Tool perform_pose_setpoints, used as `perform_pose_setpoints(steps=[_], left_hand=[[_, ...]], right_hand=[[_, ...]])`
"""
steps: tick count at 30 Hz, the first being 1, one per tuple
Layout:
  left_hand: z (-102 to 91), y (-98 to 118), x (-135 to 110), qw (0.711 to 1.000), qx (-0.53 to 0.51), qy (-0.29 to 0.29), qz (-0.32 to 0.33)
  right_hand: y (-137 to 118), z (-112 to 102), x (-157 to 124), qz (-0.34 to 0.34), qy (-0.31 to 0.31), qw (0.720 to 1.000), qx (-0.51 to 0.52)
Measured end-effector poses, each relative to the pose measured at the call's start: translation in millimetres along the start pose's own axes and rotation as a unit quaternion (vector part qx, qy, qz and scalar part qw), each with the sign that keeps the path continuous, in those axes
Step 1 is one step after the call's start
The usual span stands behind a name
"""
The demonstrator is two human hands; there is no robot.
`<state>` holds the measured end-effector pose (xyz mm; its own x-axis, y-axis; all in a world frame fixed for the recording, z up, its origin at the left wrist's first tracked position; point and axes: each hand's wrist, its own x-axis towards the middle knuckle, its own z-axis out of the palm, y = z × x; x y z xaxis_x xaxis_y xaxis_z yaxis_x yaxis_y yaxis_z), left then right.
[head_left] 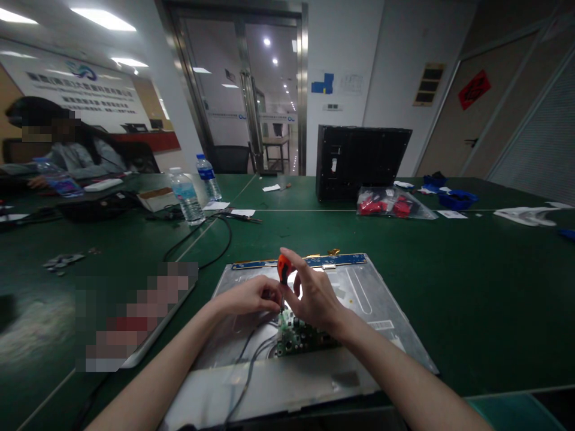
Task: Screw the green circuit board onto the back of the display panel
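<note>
My right hand (pixel 317 293) grips a short screwdriver (pixel 284 269) with an orange and black handle, held upright with its shaft pointing down. The tip meets the left edge of a green circuit board (pixel 290 342). Beside the shaft, my left hand (pixel 258 294) has its fingers curled together near the tip; what they hold, if anything, is hidden. Under both hands lies a silver metal display panel (pixel 386 308) with a blue strip board (pixel 345 260) along its far edge. Dark cables (pixel 251 359) run from the circuit board's left side toward me.
On the green table (pixel 471 287), a black monitor casing (pixel 363 158) stands behind the panel, with a bag of red parts (pixel 390 203) before it. Water bottles (pixel 186 197) and a black cable (pixel 230 236) are at left. A person (pixel 76 137) sits far left.
</note>
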<state>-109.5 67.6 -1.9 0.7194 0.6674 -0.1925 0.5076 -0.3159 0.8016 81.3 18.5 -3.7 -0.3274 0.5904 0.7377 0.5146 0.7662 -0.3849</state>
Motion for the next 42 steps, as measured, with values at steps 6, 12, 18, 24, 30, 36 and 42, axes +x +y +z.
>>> perform_pose_setpoints(steps=[6,12,18,24,30,36,42], left_hand=[[1.0,-1,-1,1.000,-0.006,0.009,0.009],[0.6,-9,2,1.000,-0.015,-0.015,0.018],[-0.4,-12,3,1.000,0.000,-0.015,0.012],[-0.3,-6,1,1.000,0.001,-0.004,0.007],[0.7,0,0,1.000,-0.006,0.006,0.003],[0.9,-3,0,1.000,-0.009,-0.003,0.003],[-0.5,-10,3,1.000,-0.017,-0.020,0.016]], right_hand=[[-2,-3,1,0.003,-0.017,1.000,0.017],[-1,-2,0,0.017,-0.040,0.999,0.024],[-1,-2,0,0.026,-0.049,0.998,0.016],[-1,-1,0,0.020,-0.020,1.000,0.012],[-1,-3,1,0.002,0.005,1.000,0.027],[-5,-4,3,-0.002,0.009,0.999,0.031],[-3,-3,0,0.011,-0.006,0.999,0.048]])
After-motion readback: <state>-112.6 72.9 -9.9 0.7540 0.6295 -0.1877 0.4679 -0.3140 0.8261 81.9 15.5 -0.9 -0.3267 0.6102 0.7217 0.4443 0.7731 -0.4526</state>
